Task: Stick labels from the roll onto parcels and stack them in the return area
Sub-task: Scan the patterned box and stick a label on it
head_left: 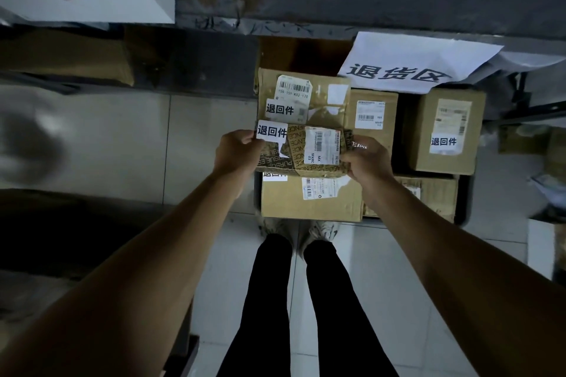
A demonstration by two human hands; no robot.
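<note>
Over the stack [311,202], a labelled parcel [301,150] is gripped by left hand [237,151] and right hand [366,159], not yet set down.

looks like a parcel depot returns corner: stacked cardboard parcels [311,199] with barcode labels, a paper sign [407,63] reading 退货区, tiled floor [199,144].

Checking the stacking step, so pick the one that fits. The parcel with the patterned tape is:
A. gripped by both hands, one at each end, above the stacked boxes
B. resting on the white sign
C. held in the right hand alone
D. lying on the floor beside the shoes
A: the left hand and the right hand grip opposite ends of the taped parcel, which is held over the cardboard boxes below.
</note>
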